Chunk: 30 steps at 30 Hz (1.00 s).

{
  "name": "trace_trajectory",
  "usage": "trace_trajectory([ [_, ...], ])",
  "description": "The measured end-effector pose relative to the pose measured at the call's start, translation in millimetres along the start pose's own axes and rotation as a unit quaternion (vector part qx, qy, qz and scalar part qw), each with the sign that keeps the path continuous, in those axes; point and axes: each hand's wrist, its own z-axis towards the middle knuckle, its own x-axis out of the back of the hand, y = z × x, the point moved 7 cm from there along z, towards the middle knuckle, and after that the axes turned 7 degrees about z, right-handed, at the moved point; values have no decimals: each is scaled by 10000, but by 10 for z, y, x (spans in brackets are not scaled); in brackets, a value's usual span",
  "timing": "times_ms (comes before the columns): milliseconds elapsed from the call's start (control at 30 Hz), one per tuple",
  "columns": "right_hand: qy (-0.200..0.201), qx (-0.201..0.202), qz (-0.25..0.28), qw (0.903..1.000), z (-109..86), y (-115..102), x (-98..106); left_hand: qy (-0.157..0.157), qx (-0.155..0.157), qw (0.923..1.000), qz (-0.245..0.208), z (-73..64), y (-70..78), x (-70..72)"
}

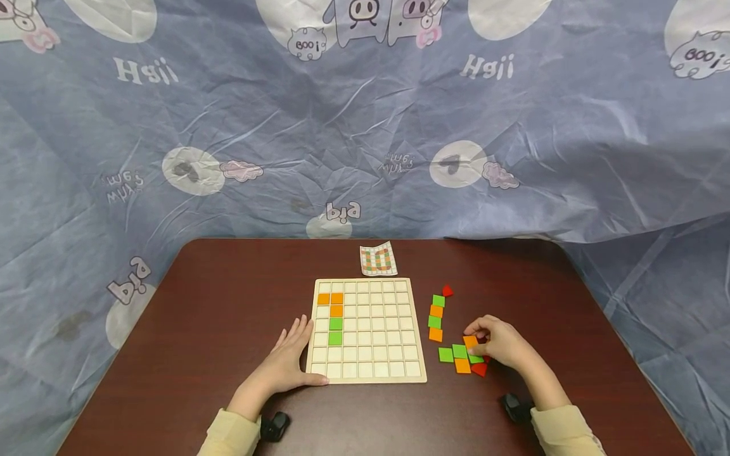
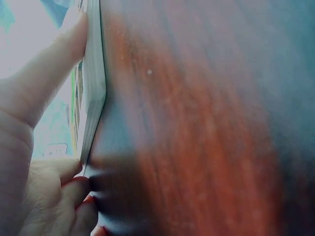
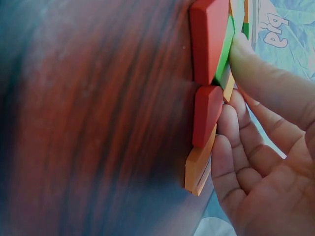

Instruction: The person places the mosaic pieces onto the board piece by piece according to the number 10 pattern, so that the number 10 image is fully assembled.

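Note:
A pale wooden grid board (image 1: 379, 339) lies on the table with three orange tiles (image 1: 337, 310) and two green tiles (image 1: 335, 330) in its left cells. My left hand (image 1: 285, 362) rests along the board's left side, thumb on the near left corner and fingers spread against the edge. Right of the board, my right hand (image 1: 504, 345) pinches an orange square tile (image 1: 470, 341) between thumb and index finger. That tile is at the back of a loose cluster with green tiles (image 1: 446, 354), another orange tile (image 1: 462, 366) and red pieces (image 3: 208, 42), partly hidden by the hand.
A row of green and orange tiles (image 1: 436, 322) lies between board and right hand, a red piece (image 1: 447, 291) at its far end. Behind the board is a small printed pattern sheet (image 1: 379, 259). A patterned blue cloth (image 1: 365, 139) hangs beyond the dark table (image 1: 245, 272).

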Motion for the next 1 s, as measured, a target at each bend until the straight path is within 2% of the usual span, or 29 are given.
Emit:
trace_trajectory([
  [267,-142,97,35,9998,34,-12,-28,5,-23,10000,19,-6,-9,7],
  [667,71,16,127,9999,20,-65,-24,-15,38,9999,107,13,-56,-41],
  [1000,286,306,1165,9923,92,-281,-120,-6,33,9999,144,17,-48,-41],
])
